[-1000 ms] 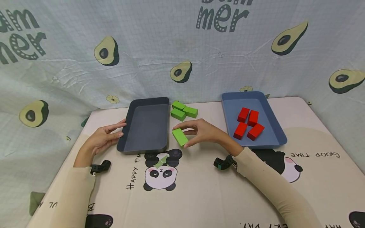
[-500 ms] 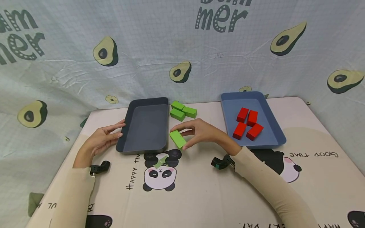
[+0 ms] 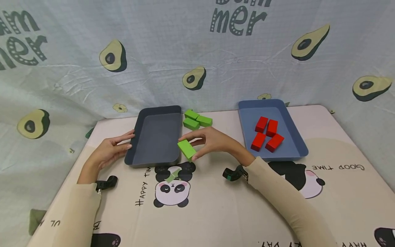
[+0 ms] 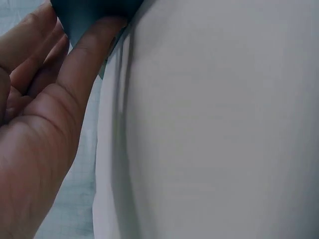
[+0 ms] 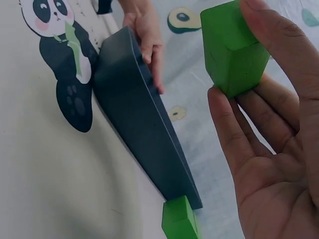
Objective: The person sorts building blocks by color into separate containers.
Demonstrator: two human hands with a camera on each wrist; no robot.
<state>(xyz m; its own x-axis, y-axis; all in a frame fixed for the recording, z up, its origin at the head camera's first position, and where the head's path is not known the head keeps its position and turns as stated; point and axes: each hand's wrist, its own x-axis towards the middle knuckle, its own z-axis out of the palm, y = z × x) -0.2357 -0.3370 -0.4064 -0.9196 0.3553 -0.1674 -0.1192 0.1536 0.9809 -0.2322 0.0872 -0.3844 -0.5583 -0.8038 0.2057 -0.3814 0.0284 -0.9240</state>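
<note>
My right hand pinches a bright green block between thumb and fingers, beside the right wall of a dark grey tray. The right wrist view has this green block raised above the level of the tray rim. On the tray's other side, my left hand rests its fingers and thumb against the left wall, fingers fairly straight. Close up in the left wrist view, the left thumb touches the tray wall. Several green blocks sit together just right of the tray's far end.
A blue tray at the back right holds several red blocks. Behind the table hangs an avocado-print cloth. Panda drawings mark the tablecloth. Each wrist wears a black camera mount.
My right hand has carried the green block left, closer to the dark tray's right wall. The left hand stays at the tray's left side. The view has shifted slightly.
</note>
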